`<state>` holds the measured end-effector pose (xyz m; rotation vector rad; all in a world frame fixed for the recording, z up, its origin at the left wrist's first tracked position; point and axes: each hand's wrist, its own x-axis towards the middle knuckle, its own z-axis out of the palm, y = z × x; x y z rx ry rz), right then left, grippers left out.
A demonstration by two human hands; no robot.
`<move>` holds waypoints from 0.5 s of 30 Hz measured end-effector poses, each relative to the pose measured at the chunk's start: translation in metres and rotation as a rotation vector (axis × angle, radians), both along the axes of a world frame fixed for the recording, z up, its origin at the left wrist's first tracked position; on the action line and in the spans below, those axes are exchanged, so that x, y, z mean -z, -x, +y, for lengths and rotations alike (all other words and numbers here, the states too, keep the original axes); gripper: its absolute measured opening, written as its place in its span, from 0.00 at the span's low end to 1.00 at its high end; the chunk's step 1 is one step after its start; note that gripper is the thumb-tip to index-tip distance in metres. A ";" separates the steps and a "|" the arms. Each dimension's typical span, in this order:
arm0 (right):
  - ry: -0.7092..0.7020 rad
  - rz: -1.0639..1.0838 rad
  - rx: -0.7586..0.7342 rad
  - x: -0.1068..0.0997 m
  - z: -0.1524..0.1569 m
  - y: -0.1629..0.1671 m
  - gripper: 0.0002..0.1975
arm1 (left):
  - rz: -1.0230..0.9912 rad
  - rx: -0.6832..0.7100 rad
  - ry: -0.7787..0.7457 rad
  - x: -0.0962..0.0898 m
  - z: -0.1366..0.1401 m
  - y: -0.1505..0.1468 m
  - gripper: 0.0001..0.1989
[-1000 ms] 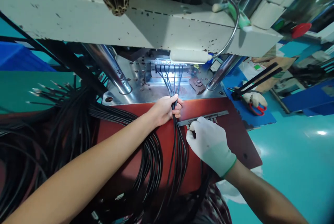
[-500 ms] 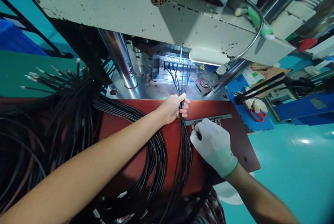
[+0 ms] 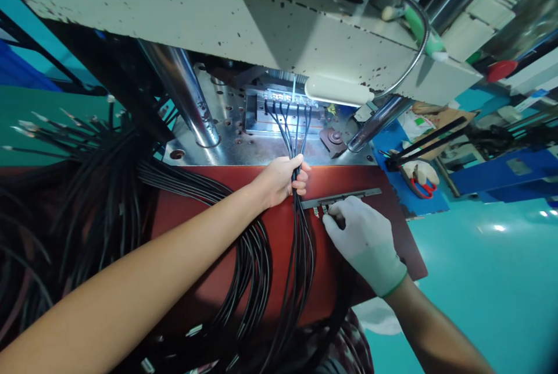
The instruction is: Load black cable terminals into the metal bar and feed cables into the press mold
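My bare left hand [image 3: 285,179] is closed around a bundle of black cables [image 3: 300,246]. Above the fist the cables fan out to a lit metal mold [image 3: 285,121], where their ends sit in a row. The lower lengths hang over the red-brown board toward my lap. My right hand [image 3: 366,240], in a white glove, has its thumb and forefinger pinched at the near side of a grey metal bar [image 3: 366,193]. Small metal-ended connectors [image 3: 316,212] stick out along that bar, just left of the fingertips. What lies between the fingertips is hidden.
A press beam [image 3: 183,19] spans overhead, with a white lamp [image 3: 337,91] below it. Steel columns [image 3: 187,100] flank the mold. More black cables [image 3: 108,188] are heaped left on the red-brown board [image 3: 192,252]. Red-handled scissors [image 3: 422,188] lie on a blue surface at right.
My right hand has shifted slightly right along the metal bar, uncovering connectors at its left. My left hand keeps its grip on the cables. The whole view has shifted a little.
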<state>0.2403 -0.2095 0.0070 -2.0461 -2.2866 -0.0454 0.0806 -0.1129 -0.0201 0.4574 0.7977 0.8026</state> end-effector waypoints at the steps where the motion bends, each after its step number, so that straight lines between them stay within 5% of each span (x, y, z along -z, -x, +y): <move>1: 0.008 -0.009 0.020 0.000 0.001 0.003 0.07 | 0.002 0.000 -0.001 0.000 0.000 0.000 0.18; 9: 0.123 0.056 0.004 -0.019 0.014 -0.002 0.10 | 0.016 0.002 -0.015 0.002 -0.001 -0.001 0.16; 11: 0.093 0.105 -0.077 -0.027 0.045 -0.005 0.10 | 0.007 0.015 -0.017 0.002 -0.001 -0.001 0.16; 13: -0.082 0.070 -0.136 -0.034 0.092 -0.002 0.11 | -0.009 0.022 -0.025 0.003 -0.001 -0.001 0.16; 15: -0.162 -0.108 -0.129 -0.039 0.143 0.006 0.14 | -0.009 0.024 -0.039 0.005 -0.001 -0.001 0.15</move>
